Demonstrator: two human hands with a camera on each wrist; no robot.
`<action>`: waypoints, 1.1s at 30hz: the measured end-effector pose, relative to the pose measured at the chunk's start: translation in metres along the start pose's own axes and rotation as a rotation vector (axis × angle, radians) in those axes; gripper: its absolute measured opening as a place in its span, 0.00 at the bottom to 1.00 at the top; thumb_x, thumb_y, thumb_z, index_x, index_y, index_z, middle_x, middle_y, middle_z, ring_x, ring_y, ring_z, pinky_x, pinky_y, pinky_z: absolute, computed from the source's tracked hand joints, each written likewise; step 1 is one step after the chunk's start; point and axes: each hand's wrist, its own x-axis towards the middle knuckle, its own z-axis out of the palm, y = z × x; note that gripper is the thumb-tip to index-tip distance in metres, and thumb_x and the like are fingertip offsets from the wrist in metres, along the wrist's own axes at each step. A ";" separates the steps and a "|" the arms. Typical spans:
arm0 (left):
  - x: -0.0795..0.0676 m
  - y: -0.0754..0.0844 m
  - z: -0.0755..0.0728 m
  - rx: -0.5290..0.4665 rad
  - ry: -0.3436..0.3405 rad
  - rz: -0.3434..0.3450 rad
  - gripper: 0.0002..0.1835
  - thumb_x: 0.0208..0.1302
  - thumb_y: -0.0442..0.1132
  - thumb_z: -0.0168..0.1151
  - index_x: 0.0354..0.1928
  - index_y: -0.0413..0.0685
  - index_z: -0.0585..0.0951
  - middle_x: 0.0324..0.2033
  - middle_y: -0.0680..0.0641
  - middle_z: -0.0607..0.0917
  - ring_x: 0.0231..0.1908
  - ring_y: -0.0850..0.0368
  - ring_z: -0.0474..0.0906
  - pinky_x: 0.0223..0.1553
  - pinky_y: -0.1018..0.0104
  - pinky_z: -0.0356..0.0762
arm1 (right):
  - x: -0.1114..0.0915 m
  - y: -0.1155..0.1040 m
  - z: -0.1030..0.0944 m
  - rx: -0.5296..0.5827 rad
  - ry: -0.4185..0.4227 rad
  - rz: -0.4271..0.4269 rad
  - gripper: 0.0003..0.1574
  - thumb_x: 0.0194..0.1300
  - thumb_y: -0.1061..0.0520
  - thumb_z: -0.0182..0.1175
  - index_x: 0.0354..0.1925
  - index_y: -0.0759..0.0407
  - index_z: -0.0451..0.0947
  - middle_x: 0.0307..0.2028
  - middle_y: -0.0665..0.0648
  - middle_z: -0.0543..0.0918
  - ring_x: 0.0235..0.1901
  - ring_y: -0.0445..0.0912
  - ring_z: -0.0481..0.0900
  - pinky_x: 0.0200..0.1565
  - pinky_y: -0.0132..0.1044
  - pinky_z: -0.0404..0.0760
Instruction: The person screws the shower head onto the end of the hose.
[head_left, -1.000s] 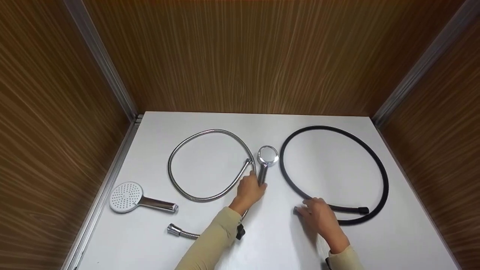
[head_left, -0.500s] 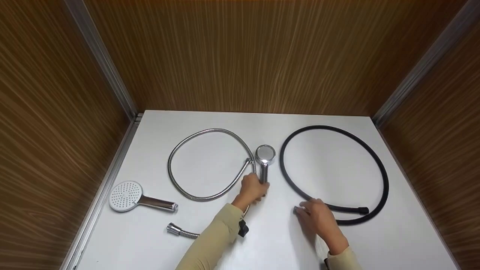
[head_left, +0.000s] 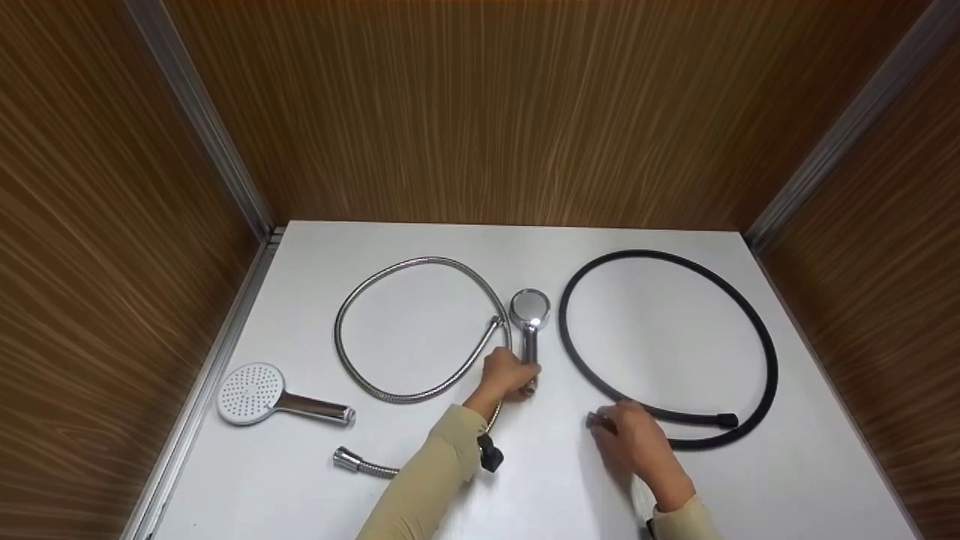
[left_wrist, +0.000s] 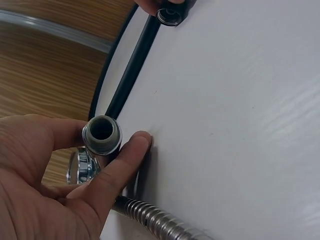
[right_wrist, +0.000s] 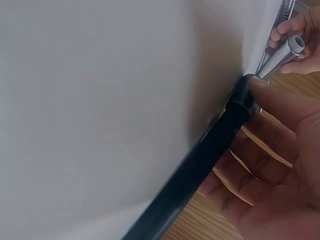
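My left hand (head_left: 506,373) grips the handle of a small chrome shower head (head_left: 530,307) near its lower end. In the left wrist view the handle's threaded open end (left_wrist: 102,135) shows between thumb and fingers. Close by, my right hand (head_left: 636,439) pinches the end fitting (right_wrist: 243,95) of a black shower hose (head_left: 765,352), thumb on one side and fingers on the other. The fitting's open mouth (left_wrist: 170,16) shows in the left wrist view. Handle end and hose fitting are apart. A coiled metal shower hose (head_left: 340,330) lies beside and partly under my left arm.
A larger white-faced shower head (head_left: 253,394) with a chrome handle lies at the left of the white table (head_left: 645,240). The metal hose's cone-shaped connector (head_left: 346,459) rests near the front left. Wood-patterned panels (head_left: 480,112) stand at the back and both sides.
My left hand has shifted its hold on the chrome shower head, and the handle's lower end now shows below the fingers. The head has moved slightly left. My right hand has tilted the black hose's fitting slightly.
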 end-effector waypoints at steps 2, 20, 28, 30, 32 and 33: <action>0.000 0.001 0.000 0.011 -0.012 -0.002 0.12 0.57 0.35 0.72 0.19 0.45 0.79 0.11 0.52 0.81 0.12 0.62 0.78 0.20 0.67 0.88 | 0.000 0.000 0.001 -0.009 0.011 -0.012 0.03 0.64 0.61 0.74 0.35 0.55 0.87 0.31 0.51 0.83 0.37 0.44 0.78 0.39 0.44 0.82; -0.010 -0.004 0.012 -0.272 -0.102 0.011 0.07 0.59 0.31 0.73 0.29 0.35 0.84 0.16 0.49 0.84 0.18 0.58 0.83 0.30 0.60 0.92 | -0.007 -0.001 0.003 -0.077 0.147 -0.109 0.08 0.61 0.61 0.75 0.38 0.60 0.86 0.32 0.54 0.83 0.31 0.47 0.80 0.33 0.47 0.83; -0.009 -0.004 0.020 -0.483 -0.281 -0.073 0.05 0.62 0.26 0.71 0.36 0.32 0.83 0.24 0.44 0.85 0.25 0.54 0.86 0.36 0.60 0.93 | -0.003 0.001 0.001 -0.013 0.142 -0.100 0.12 0.65 0.60 0.73 0.46 0.63 0.85 0.37 0.57 0.85 0.35 0.51 0.85 0.40 0.51 0.87; -0.009 -0.004 0.022 -0.515 -0.309 -0.089 0.06 0.62 0.25 0.71 0.39 0.32 0.82 0.27 0.43 0.85 0.27 0.53 0.87 0.37 0.61 0.93 | -0.002 0.002 0.002 0.010 0.121 -0.082 0.13 0.67 0.60 0.72 0.48 0.64 0.85 0.38 0.57 0.85 0.37 0.51 0.85 0.42 0.51 0.88; -0.009 -0.004 0.024 -0.555 -0.322 -0.097 0.08 0.62 0.24 0.70 0.41 0.31 0.81 0.29 0.42 0.85 0.28 0.53 0.87 0.36 0.63 0.93 | -0.001 0.002 0.002 0.036 0.101 -0.065 0.13 0.69 0.60 0.71 0.50 0.63 0.84 0.39 0.57 0.85 0.39 0.49 0.84 0.44 0.50 0.87; -0.009 -0.004 0.024 -0.572 -0.326 -0.092 0.09 0.62 0.24 0.69 0.43 0.30 0.81 0.29 0.43 0.85 0.29 0.53 0.87 0.35 0.64 0.92 | -0.001 0.001 0.002 0.048 0.093 -0.056 0.13 0.69 0.60 0.70 0.50 0.63 0.84 0.39 0.56 0.85 0.39 0.48 0.84 0.45 0.50 0.87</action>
